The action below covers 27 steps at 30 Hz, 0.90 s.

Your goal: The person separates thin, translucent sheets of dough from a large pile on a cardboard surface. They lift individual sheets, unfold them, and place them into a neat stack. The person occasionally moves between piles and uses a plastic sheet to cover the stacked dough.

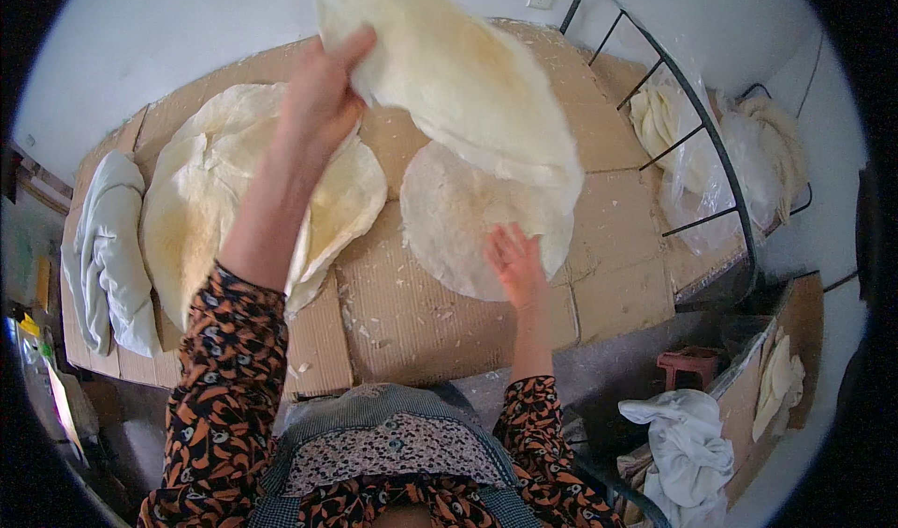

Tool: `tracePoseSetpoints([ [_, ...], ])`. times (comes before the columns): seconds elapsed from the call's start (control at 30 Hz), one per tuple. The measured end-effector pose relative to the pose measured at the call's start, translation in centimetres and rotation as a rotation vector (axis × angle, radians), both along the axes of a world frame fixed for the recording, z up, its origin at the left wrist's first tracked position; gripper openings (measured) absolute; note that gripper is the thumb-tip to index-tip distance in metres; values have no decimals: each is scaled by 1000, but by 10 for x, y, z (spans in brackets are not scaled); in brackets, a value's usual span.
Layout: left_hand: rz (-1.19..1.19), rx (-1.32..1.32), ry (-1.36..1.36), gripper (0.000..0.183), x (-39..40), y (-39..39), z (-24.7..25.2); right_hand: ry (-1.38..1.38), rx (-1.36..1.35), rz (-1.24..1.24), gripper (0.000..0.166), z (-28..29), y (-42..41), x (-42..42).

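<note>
My left hand (330, 79) is raised and grips the left edge of a large, thin, pale flatbread (470, 72), which hangs over to the right with browned patches and a blurred far end. Beneath its lower part lies a smaller round flatbread (449, 226), flat on the cardboard. My right hand (515, 258) rests at this round's right side, fingers spread, palm down; it seems to touch the surface without gripping. Left of my left forearm, a pile of overlapping flatbreads (203, 205) is partly hidden by that arm.
Cardboard sheets (421, 331) strewn with flakes cover the bed-like surface. A rolled white cloth (116, 254) lies at its left end. The dark metal bed rail (701, 117) bounds the right, with clear plastic bags (691, 177) behind. A reddish stool (687, 367) and white cloth (684, 444) are lower right.
</note>
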<state>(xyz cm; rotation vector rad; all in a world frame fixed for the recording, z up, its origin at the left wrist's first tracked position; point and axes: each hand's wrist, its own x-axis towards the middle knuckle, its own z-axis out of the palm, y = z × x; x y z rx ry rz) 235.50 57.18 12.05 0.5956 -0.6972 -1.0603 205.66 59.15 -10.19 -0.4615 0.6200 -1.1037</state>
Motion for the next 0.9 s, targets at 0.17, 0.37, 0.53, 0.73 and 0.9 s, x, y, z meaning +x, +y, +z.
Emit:
tracePoseSetpoints([
  [0.17,74,453,46,43,-72,21,-145,87,35,-426,38,-37,-7,-81],
  [0.37,-411,828,-308,41,-45,99,-210,576,-28,-723,22,-10,-6,-104],
  [0.53,153,794,-793,25,73,178,-161,830,-241,-346,18,63,-18,20],
  [0.73,732,1134,-1439,58,157,245,-169,938,-1039,337,33,90,-3,268],
  [0.9,570,1171,-1654,75,165,254,-203,1321,-1531,187,58,49,1,398],
])
